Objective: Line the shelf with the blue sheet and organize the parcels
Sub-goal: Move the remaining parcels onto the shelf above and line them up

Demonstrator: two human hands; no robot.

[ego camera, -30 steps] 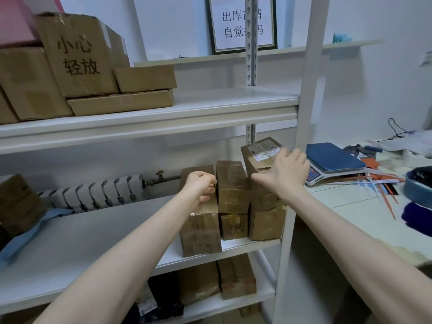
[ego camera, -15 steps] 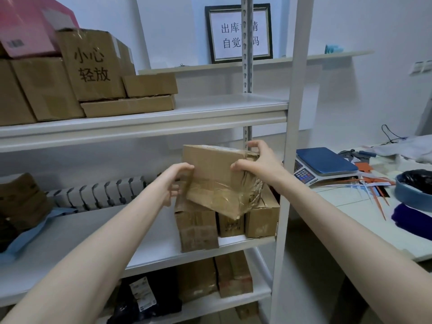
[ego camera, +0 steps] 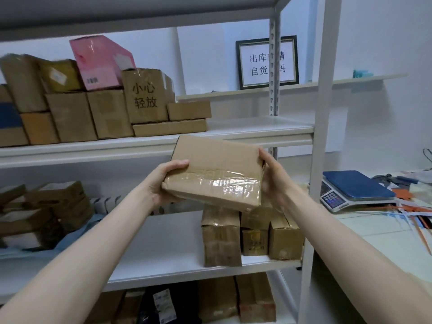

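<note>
The person holds a taped parcel (ego camera: 215, 169) in both hands, in the air in front of the shelving, tilted with its taped end towards the camera. The left hand (ego camera: 163, 181) grips the left corner, thumb on top and fingers underneath. The right hand (ego camera: 272, 178) clasps the right edge, its fingers mostly hidden behind the box. Directly below, a row of parcels (ego camera: 252, 235) stands upright at the right end of the middle shelf (ego camera: 163, 249). At the far left of that shelf, the blue sheet (ego camera: 77, 235) lies crumpled beneath a loose pile of parcels (ego camera: 53, 206). The shelf above carries stacked cartons (ego camera: 93, 113) topped by a pink box (ego camera: 100, 61). To the right, a weighing scale (ego camera: 357, 187) sits on a table (ego camera: 374, 242).
</note>
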